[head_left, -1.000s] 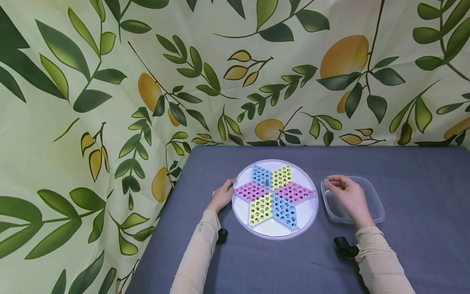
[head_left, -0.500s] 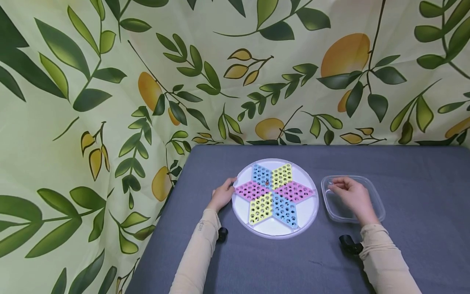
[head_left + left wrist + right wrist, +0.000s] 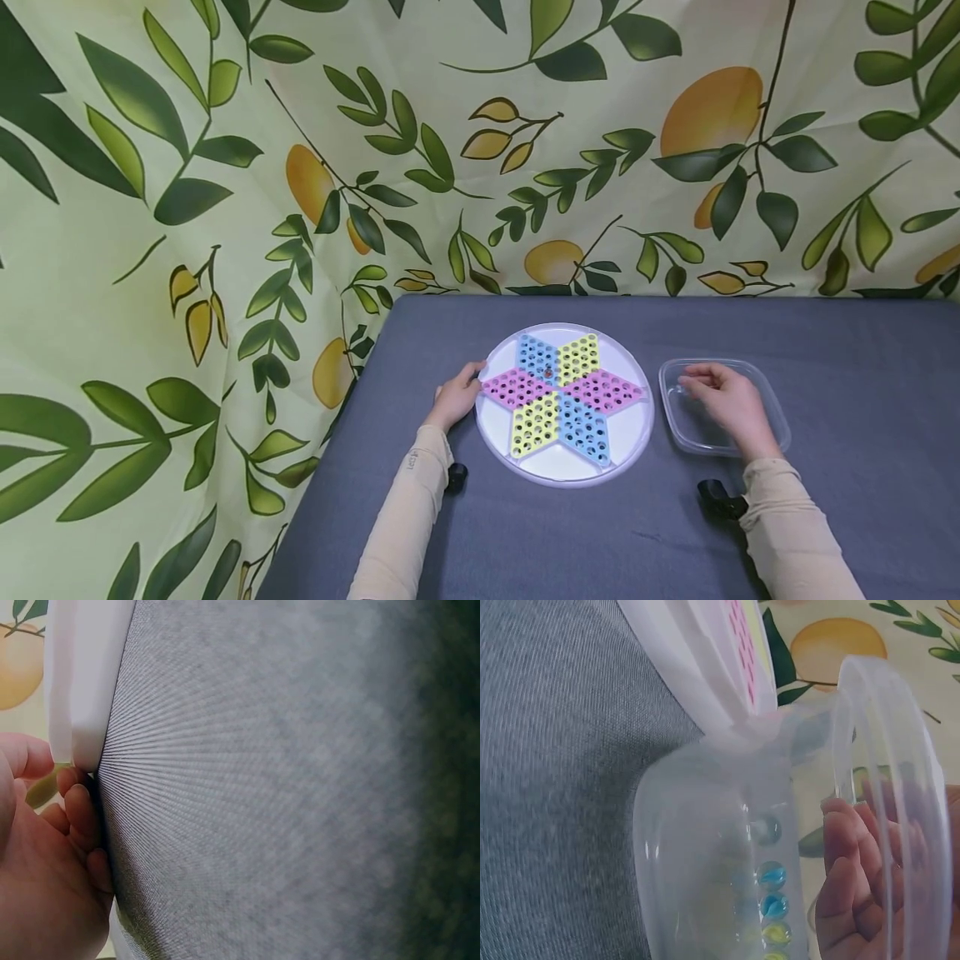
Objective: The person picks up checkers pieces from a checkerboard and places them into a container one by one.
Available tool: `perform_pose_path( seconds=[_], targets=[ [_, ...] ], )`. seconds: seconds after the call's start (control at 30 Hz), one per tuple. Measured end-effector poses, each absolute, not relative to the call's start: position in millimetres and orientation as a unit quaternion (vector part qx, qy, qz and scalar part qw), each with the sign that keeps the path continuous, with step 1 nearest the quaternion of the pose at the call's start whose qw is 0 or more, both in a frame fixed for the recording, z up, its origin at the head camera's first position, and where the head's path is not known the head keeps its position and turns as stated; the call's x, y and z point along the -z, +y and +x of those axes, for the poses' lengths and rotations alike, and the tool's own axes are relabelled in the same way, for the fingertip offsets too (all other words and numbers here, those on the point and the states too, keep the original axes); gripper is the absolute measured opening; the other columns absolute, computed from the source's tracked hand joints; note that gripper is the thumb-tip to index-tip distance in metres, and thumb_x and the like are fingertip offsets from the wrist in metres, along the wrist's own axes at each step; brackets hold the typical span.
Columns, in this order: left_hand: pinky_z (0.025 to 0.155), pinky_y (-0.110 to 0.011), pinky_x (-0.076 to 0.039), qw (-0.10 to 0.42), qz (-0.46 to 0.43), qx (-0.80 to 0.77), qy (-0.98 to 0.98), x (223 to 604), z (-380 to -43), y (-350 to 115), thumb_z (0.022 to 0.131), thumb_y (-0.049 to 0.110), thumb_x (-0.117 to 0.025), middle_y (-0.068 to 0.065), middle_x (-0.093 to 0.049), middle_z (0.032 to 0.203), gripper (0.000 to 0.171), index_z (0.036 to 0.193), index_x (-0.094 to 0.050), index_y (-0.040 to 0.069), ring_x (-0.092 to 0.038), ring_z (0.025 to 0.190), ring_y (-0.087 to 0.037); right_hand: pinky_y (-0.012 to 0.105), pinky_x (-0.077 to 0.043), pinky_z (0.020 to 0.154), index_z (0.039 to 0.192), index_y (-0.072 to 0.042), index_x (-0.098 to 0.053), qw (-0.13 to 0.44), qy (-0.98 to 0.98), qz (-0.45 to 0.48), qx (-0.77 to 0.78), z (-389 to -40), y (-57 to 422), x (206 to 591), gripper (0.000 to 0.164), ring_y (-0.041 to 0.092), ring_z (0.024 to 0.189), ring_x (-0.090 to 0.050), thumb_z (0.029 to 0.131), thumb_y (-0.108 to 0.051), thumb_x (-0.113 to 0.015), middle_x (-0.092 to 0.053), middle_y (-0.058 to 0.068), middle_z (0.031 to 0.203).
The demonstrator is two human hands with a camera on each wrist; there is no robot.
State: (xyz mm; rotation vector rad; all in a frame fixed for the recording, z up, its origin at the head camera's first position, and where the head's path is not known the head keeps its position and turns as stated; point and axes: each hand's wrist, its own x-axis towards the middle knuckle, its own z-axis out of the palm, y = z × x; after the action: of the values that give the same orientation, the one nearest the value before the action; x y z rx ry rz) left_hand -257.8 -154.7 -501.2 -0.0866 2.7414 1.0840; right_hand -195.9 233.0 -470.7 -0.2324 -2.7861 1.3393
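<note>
A round white Chinese checkers board [image 3: 491, 442] lies on the table, its six-pointed star made of blue, yellow and pink holed sections. My left hand [image 3: 452, 400] pinches the board's left rim between thumb and fingers, as the left wrist view shows. Over the clear plastic container [image 3: 780, 442] is my right hand [image 3: 731, 404], fingers bent and thumb close to them. Whether a marble sits at those fingertips is not discernible. Through the container wall in the right wrist view, several glass marbles [image 3: 772, 905] appear: clear, blue and yellow. One small reddish marble [image 3: 548, 373] sits in the upper blue section.
Grey cloth covers the table [image 3: 555, 542]. Behind and to the left hangs a curtain [image 3: 420, 242] printed with leaves and orange fruit. The container stands just right of the board, a narrow strip of cloth between them.
My right hand has shifted right from the container's left rim to over its inside. A small shiny thing at its fingertips earlier is no longer clearly visible. My left hand keeps its place.
</note>
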Motion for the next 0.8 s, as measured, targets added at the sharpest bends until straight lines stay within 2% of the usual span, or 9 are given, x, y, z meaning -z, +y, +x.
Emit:
perform_pose_path(
  seconds=[0.13, 0.27, 0.43, 0.63, 0.73, 0.8],
  targets=[
    [0.104, -0.049, -0.024, 0.096, -0.028, -0.366, 0.925, 501, -258, -155, 0.097, 0.03, -0.039, 0.003, -0.05, 0.141, 0.038, 0.134, -0.048, 0.033, -0.04, 0.131, -0.03, 0.019, -0.043, 0.059, 0.117, 0.002, -0.059, 0.021, -0.896, -0.072, -0.439, -196, 230, 469, 0.045, -0.003, 0.068, -0.056, 0.092, -0.036, -0.054, -0.067, 0.017, 0.096],
    [0.105, -0.048, -0.023, 0.097, -0.026, -0.364, 0.926, 501, -258, -155, 0.097, 0.03, -0.039, 0.003, -0.049, 0.141, 0.038, 0.134, -0.047, 0.033, -0.04, 0.132, -0.03, 0.025, -0.044, 0.06, 0.117, 0.0, -0.059, 0.019, -0.891, -0.085, -0.446, -197, 225, 466, 0.046, 0.006, 0.072, -0.06, 0.092, -0.039, -0.054, -0.066, 0.016, 0.095],
    [0.105, -0.048, -0.02, 0.092, -0.015, -0.362, 0.927, 501, -258, -155, 0.097, 0.028, -0.038, 0.003, -0.048, 0.142, 0.038, 0.134, -0.048, 0.03, -0.042, 0.133, -0.028, 0.025, -0.045, 0.062, 0.117, -0.001, -0.06, 0.029, -0.89, -0.087, -0.446, -195, 216, 461, 0.046, 0.005, 0.074, -0.057, 0.092, -0.04, -0.053, -0.066, 0.017, 0.1],
    [0.105, -0.047, -0.021, 0.096, -0.026, -0.364, 0.926, 501, -259, -155, 0.097, 0.03, -0.039, 0.005, -0.048, 0.142, 0.039, 0.134, -0.047, 0.032, -0.041, 0.133, -0.027, 0.026, -0.043, 0.067, 0.114, -0.002, -0.061, 0.066, -0.896, -0.071, -0.433, -191, 199, 451, 0.042, 0.022, 0.09, -0.058, 0.093, -0.036, -0.053, -0.065, 0.02, 0.106],
    [0.105, -0.047, -0.021, 0.094, -0.026, -0.363, 0.927, 503, -260, -154, 0.097, 0.03, -0.038, 0.005, -0.048, 0.142, 0.039, 0.134, -0.048, 0.032, -0.041, 0.133, -0.028, 0.026, -0.044, 0.066, 0.112, -0.006, -0.063, 0.083, -0.888, -0.066, -0.447, -199, 196, 467, 0.042, 0.021, 0.088, -0.057, 0.091, -0.041, -0.055, -0.066, 0.016, 0.105],
    [0.106, -0.048, -0.021, 0.096, -0.027, -0.363, 0.926, 504, -261, -154, 0.097, 0.03, -0.038, 0.005, -0.048, 0.142, 0.039, 0.135, -0.047, 0.032, -0.041, 0.133, -0.028, 0.023, -0.045, 0.063, 0.11, -0.012, -0.064, 0.106, -0.887, -0.07, -0.445, -208, 197, 491, 0.043, 0.015, 0.084, -0.055, 0.089, -0.048, -0.054, -0.066, 0.008, 0.1]
  ],
)
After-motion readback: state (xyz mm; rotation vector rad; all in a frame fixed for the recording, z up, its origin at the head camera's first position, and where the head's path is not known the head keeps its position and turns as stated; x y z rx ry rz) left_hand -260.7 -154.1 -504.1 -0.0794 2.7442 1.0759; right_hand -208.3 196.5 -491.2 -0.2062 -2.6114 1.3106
